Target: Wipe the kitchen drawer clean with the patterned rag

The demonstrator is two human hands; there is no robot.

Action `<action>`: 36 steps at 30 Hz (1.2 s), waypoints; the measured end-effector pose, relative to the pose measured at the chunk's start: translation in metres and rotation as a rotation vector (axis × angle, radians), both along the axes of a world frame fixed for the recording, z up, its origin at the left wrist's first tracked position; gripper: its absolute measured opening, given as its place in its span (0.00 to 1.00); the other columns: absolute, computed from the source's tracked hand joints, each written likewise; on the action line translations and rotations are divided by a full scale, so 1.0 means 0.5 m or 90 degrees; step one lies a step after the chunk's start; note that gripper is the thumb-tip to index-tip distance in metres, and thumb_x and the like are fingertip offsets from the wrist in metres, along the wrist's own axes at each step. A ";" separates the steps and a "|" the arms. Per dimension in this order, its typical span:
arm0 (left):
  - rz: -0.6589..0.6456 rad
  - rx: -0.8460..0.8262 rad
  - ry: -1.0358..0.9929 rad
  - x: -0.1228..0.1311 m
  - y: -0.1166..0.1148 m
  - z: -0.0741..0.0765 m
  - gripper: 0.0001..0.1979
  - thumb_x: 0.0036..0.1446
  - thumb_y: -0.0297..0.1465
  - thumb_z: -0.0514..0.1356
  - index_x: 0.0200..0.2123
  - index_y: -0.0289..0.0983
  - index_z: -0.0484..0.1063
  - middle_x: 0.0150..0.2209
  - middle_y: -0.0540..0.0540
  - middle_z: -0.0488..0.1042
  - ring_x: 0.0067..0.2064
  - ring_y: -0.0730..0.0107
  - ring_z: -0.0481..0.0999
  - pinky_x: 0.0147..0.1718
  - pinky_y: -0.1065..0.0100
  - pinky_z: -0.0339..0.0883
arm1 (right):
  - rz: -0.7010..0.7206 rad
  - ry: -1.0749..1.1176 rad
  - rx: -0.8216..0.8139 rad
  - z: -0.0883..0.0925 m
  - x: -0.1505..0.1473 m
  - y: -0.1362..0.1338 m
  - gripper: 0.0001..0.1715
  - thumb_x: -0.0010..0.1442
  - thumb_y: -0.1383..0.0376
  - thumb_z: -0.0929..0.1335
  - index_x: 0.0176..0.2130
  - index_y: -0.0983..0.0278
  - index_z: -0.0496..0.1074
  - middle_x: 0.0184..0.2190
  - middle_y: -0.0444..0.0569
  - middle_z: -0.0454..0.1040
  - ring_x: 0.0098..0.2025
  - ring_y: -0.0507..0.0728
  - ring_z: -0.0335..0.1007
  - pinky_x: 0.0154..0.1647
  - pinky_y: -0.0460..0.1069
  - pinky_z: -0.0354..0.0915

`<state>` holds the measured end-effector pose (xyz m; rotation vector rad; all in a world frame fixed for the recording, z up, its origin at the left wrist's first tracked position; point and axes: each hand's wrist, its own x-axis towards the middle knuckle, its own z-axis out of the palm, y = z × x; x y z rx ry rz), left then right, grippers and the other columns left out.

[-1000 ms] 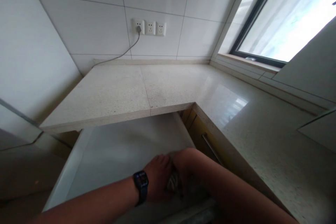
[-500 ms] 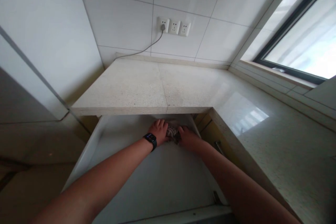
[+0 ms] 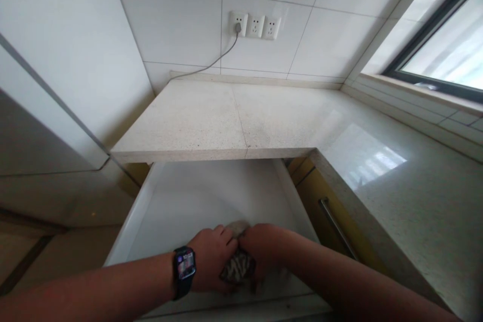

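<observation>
Both my hands are inside an open white drawer (image 3: 166, 201), down near its front. Between them is a crumpled cloth (image 3: 238, 266), brown with pale stripes and a lighter grey-beige part at its far side. My left hand (image 3: 213, 256), with a black watch (image 3: 184, 265) on the wrist, is closed round the cloth's left side. On the opposite side my right hand (image 3: 262, 249) grips it, fingers curled and partly blurred. The fingers hide much of the cloth, and it lies low over the drawer bottom.
A pale stone countertop (image 3: 188, 121) overhangs the drawer's back and runs along the right. Yellow cabinet fronts with a metal handle (image 3: 339, 229) stand right of the drawer. A tall white cabinet (image 3: 75, 35) is at left. Wall sockets (image 3: 255, 25) hold one plugged grey cord (image 3: 211, 66).
My hands have pulled the cloth from the back of the drawer toward its front, closer to me. The drawer's back area now shows. The view has shifted slightly.
</observation>
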<state>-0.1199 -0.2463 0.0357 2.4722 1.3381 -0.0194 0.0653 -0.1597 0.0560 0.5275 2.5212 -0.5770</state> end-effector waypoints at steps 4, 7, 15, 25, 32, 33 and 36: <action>0.044 0.060 0.041 -0.040 0.070 -0.007 0.34 0.47 0.58 0.64 0.48 0.39 0.69 0.48 0.41 0.71 0.48 0.51 0.70 0.41 0.55 0.70 | -0.022 0.090 0.072 -0.006 -0.006 0.065 0.35 0.49 0.49 0.73 0.52 0.62 0.71 0.46 0.58 0.77 0.43 0.67 0.76 0.39 0.55 0.68; 0.126 0.116 0.064 -0.076 0.155 -0.009 0.31 0.51 0.56 0.64 0.48 0.38 0.69 0.48 0.40 0.71 0.50 0.50 0.69 0.47 0.53 0.67 | -0.122 0.148 0.123 -0.018 -0.018 0.136 0.32 0.55 0.53 0.72 0.54 0.64 0.67 0.49 0.59 0.74 0.48 0.66 0.74 0.45 0.55 0.66; 0.146 0.116 0.053 -0.094 0.173 -0.004 0.30 0.51 0.51 0.66 0.49 0.36 0.69 0.49 0.39 0.71 0.52 0.51 0.68 0.51 0.54 0.65 | -0.174 0.183 0.122 -0.013 -0.046 0.129 0.43 0.51 0.51 0.73 0.59 0.65 0.60 0.52 0.62 0.73 0.50 0.67 0.73 0.47 0.55 0.65; 0.085 -0.032 0.045 -0.086 -0.008 0.013 0.42 0.40 0.57 0.69 0.52 0.36 0.68 0.49 0.40 0.71 0.48 0.49 0.70 0.47 0.52 0.69 | 0.016 0.107 0.094 -0.007 -0.061 -0.011 0.49 0.44 0.38 0.72 0.57 0.60 0.64 0.44 0.58 0.76 0.37 0.68 0.77 0.34 0.55 0.68; 0.198 0.087 0.052 -0.165 0.111 -0.009 0.34 0.48 0.52 0.69 0.50 0.35 0.68 0.50 0.40 0.70 0.53 0.51 0.68 0.52 0.55 0.65 | -0.079 0.218 0.287 -0.008 -0.117 0.083 0.43 0.48 0.41 0.72 0.56 0.60 0.67 0.56 0.63 0.67 0.57 0.74 0.63 0.52 0.65 0.62; 0.200 0.089 0.044 -0.175 0.121 -0.010 0.34 0.48 0.50 0.70 0.50 0.35 0.68 0.50 0.40 0.70 0.53 0.52 0.68 0.53 0.56 0.64 | -0.077 0.239 0.289 -0.011 -0.126 0.085 0.46 0.47 0.39 0.72 0.57 0.61 0.67 0.59 0.64 0.64 0.60 0.75 0.59 0.54 0.67 0.59; 0.204 0.071 0.027 -0.191 0.123 -0.009 0.36 0.44 0.48 0.72 0.51 0.34 0.68 0.51 0.40 0.70 0.54 0.52 0.68 0.55 0.57 0.63 | -0.064 0.284 0.241 -0.029 -0.143 0.067 0.55 0.48 0.37 0.71 0.64 0.63 0.59 0.65 0.66 0.56 0.63 0.75 0.53 0.58 0.68 0.55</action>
